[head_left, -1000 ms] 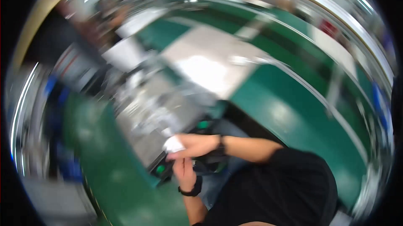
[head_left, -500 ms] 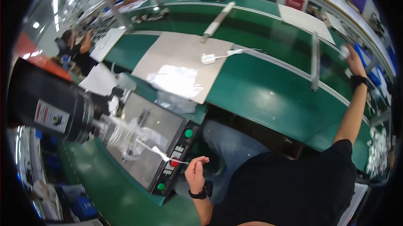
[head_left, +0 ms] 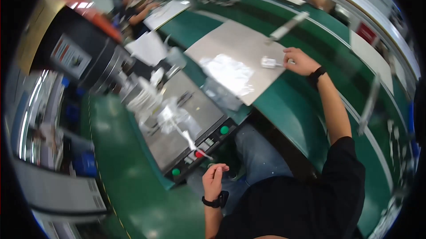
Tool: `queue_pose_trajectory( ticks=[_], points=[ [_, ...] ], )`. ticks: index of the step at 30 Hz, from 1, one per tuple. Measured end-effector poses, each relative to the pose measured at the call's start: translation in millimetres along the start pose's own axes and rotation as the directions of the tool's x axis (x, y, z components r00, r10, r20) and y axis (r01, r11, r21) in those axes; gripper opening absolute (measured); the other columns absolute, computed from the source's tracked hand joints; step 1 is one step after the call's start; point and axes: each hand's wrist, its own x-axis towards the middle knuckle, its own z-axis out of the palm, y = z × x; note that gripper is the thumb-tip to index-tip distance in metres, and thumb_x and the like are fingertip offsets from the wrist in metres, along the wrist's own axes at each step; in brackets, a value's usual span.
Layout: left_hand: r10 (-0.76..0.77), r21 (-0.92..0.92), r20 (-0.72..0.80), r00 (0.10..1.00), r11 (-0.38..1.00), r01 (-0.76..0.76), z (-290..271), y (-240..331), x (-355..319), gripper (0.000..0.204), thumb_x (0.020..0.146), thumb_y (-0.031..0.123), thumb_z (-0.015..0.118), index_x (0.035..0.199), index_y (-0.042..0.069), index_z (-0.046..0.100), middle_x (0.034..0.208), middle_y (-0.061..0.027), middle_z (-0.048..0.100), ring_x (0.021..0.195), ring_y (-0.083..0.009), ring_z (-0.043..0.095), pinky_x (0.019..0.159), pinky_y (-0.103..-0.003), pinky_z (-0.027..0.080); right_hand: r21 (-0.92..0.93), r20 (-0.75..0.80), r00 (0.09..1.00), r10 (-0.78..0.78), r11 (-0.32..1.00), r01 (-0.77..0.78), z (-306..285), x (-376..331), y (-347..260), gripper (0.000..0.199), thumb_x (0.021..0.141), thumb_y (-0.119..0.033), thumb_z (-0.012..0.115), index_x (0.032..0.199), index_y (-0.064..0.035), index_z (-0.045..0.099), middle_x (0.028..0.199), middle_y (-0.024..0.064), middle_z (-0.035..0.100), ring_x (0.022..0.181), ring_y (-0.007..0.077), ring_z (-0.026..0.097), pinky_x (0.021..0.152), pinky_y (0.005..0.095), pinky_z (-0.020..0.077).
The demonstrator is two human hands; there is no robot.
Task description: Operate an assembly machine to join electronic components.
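Note:
My right hand reaches over the right edge of a beige cardboard sheet, its fingers bent around the cable beside a white power adapter. The adapter itself lies on the sheet. Low in the middle, my left hand hovers in front of the machine's button panel, fingers loosely curved with nothing visible in them. Just beyond it, a white cable runs from the machine bed across the panel past a red button, its end apart from my fingers.
A black machine head stands over the bed at left. Clear plastic bags and shiny white sheets lie nearby. Green buttons flank the panel. Metal bars cross the green bench. Other people sit across the bench and at far left.
My view has swung left. My right hand has come from the far right, where it held a small white thing, to the adapter's cable. My left hand has barely moved.

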Motion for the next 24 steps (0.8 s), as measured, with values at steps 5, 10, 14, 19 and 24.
queue_pose_trajectory(
  ticks=[5, 10, 14, 19, 24],
  points=[
    [-0.007, 0.056, -0.207, 0.978, 0.998, 0.019, -1, 7, -18, 0.018, 0.103, 0.011, 0.055, 0.107, -0.001, 0.068, 0.103, -0.0081, 0.071, 0.094, -0.0145, 0.066, 0.088, -0.029, 0.051, 0.003, -0.015, 0.990, 0.139, 0.990, -0.139, 104, 54, 13, 0.028, 0.078, -0.010, 0.065, 0.102, 0.0009, 0.056, 0.099, 0.0259, 0.061, 0.095, 0.0451, 0.057, 0.083, 0.0505, 0.0478],
    [0.281, 0.276, -0.318, 0.906, 0.941, -0.196, -56, 28, 36, 0.018, 0.102, 0.013, 0.058, 0.113, 0.003, 0.067, 0.110, -0.0037, 0.069, 0.105, -0.0144, 0.062, 0.092, -0.029, 0.049, 0.629, 0.338, 0.784, 0.520, 0.494, -0.600, 70, 64, -5, 0.019, 0.095, -0.016, 0.062, 0.111, -0.0075, 0.058, 0.086, -0.0014, 0.055, 0.067, 0.0109, 0.049, 0.059, 0.0268, 0.0394],
    [0.204, -0.061, -0.427, 0.881, 0.965, -0.253, -98, 43, 125, 0.026, 0.102, 0.014, 0.057, 0.125, 0.002, 0.060, 0.110, -0.0049, 0.068, 0.107, -0.0162, 0.062, 0.095, -0.031, 0.048, 0.806, 0.157, 0.902, 0.401, 0.476, -0.352, -27, 20, -85, 0.035, 0.100, -0.018, 0.060, 0.131, -0.0053, 0.054, 0.086, -0.0035, 0.054, 0.059, 0.0046, 0.039, 0.055, 0.0227, 0.0350],
    [-0.211, -0.547, -0.184, 0.960, 0.833, 0.078, -118, 50, 177, 0.026, 0.104, 0.019, 0.054, 0.121, -0.001, 0.057, 0.100, -0.0064, 0.067, 0.092, -0.0168, 0.063, 0.086, -0.032, 0.051, 0.765, 0.005, 1.000, -0.031, 0.644, 0.016, -80, -20, -188, 0.058, 0.096, -0.031, 0.065, 0.141, 0.0001, 0.044, 0.080, 0.0072, 0.062, 0.057, 0.0105, 0.049, 0.057, 0.0248, 0.0390],
    [-0.159, -0.715, 0.054, 0.986, 0.683, 0.149, -126, 55, 163, 0.026, 0.107, 0.023, 0.050, 0.116, -0.001, 0.058, 0.078, -0.0027, 0.059, 0.073, -0.0153, 0.056, 0.072, -0.032, 0.048, 0.906, 0.385, 0.896, -0.220, 0.277, -0.321, 3, 25, -263, 0.057, 0.095, -0.023, 0.063, 0.138, 0.0066, 0.040, 0.075, 0.0143, 0.066, 0.054, 0.0191, 0.061, 0.052, 0.0304, 0.0477]
  ],
)
